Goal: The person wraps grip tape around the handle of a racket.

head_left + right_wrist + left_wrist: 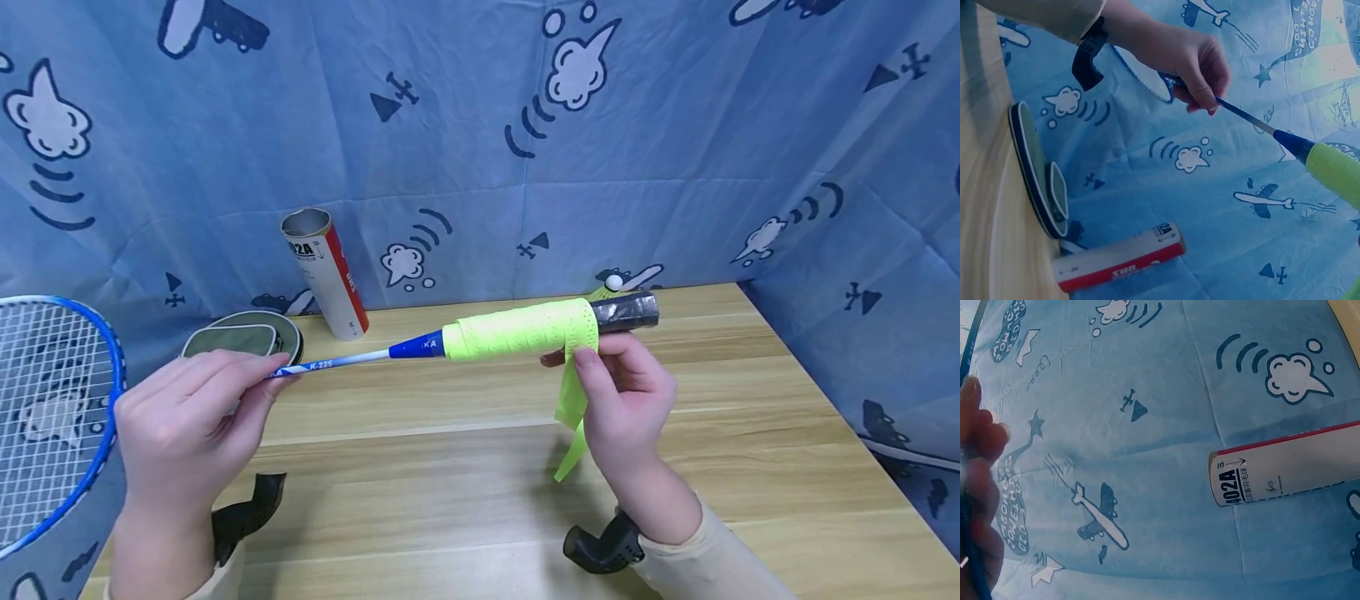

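A blue and white badminton racket (416, 345) is held up nearly level above the table, its strung head (52, 417) at the left. My left hand (198, 417) pinches the thin shaft between thumb and fingers; the right wrist view also shows this hand (1200, 69). Neon yellow-green grip tape (517, 331) is wound in overlapping turns over much of the handle. The black butt end (628, 312) is bare. At the edge of the winding, my right hand (630, 400) pinches the tape under the handle, and a loose tail (572, 454) hangs below.
A white and red shuttlecock tube (330, 275) stands at the back of the wooden table (420, 500). Beside it lies a flat green case (232, 333), partly behind my left hand. A shuttlecock (613, 283) shows behind the handle. Patterned blue cloth (465, 100) hangs around the table.
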Demonstrator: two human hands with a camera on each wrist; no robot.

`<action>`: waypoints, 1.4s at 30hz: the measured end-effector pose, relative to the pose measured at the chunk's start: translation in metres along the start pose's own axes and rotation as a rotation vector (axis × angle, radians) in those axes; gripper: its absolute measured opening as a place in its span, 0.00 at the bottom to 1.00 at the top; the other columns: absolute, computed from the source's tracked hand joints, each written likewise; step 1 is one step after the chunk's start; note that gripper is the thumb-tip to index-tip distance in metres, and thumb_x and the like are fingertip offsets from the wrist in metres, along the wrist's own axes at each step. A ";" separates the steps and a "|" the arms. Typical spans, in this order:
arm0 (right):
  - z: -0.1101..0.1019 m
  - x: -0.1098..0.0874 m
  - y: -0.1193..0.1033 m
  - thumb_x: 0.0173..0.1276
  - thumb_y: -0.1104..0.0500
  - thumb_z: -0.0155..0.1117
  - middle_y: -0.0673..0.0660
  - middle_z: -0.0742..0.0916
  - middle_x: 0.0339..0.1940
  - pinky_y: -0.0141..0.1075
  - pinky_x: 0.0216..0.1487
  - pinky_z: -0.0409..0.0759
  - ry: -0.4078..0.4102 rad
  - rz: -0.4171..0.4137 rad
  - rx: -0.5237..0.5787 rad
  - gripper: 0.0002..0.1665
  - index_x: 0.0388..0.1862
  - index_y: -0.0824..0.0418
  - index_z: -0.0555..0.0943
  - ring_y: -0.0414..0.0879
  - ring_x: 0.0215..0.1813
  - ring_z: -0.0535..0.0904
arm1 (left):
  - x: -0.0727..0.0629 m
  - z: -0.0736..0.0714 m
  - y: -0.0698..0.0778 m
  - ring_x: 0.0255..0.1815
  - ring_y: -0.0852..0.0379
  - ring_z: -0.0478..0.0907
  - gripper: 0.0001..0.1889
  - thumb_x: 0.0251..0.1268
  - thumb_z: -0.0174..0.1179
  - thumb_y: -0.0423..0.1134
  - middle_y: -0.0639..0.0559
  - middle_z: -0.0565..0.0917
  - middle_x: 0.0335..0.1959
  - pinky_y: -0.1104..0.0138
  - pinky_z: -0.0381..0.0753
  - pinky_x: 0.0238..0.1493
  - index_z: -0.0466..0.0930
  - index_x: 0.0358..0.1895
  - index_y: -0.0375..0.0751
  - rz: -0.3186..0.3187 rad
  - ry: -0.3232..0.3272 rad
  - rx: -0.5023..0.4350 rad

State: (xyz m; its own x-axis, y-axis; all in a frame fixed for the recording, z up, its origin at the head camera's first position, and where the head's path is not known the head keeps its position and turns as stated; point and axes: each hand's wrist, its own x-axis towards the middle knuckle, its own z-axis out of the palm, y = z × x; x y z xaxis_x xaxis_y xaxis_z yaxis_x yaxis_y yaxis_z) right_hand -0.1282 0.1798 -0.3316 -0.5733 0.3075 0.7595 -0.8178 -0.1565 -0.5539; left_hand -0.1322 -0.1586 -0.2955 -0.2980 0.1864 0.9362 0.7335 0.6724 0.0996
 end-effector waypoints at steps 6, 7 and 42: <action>0.001 -0.001 0.001 0.68 0.70 0.68 0.61 0.91 0.34 0.34 0.35 0.87 0.044 -0.033 -0.019 0.15 0.30 0.84 0.77 0.46 0.29 0.89 | 0.000 0.003 0.000 0.19 0.46 0.78 0.20 0.73 0.64 0.51 0.45 0.89 0.26 0.64 0.67 0.26 0.93 0.33 0.37 -0.009 0.019 0.026; 0.001 -0.001 0.001 0.68 0.70 0.69 0.60 0.91 0.33 0.34 0.34 0.87 0.053 -0.033 -0.024 0.16 0.30 0.84 0.77 0.46 0.29 0.89 | 0.001 0.003 0.001 0.19 0.46 0.78 0.20 0.73 0.64 0.51 0.44 0.89 0.26 0.64 0.67 0.26 0.93 0.33 0.37 -0.009 0.020 0.028; 0.003 -0.001 0.001 0.69 0.68 0.71 0.59 0.90 0.31 0.34 0.36 0.86 0.061 -0.011 -0.028 0.17 0.31 0.84 0.78 0.47 0.30 0.88 | 0.002 0.004 0.003 0.17 0.41 0.74 0.25 0.73 0.64 0.50 0.40 0.86 0.21 0.59 0.67 0.28 0.88 0.26 0.31 -0.023 0.145 0.031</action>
State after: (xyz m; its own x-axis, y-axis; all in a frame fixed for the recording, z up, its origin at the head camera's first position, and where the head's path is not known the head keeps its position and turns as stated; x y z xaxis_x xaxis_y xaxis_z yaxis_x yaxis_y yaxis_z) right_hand -0.1280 0.1761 -0.3318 -0.5593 0.3655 0.7440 -0.8218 -0.1268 -0.5555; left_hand -0.1333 -0.1531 -0.2945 -0.2218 0.0665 0.9728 0.7074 0.6976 0.1136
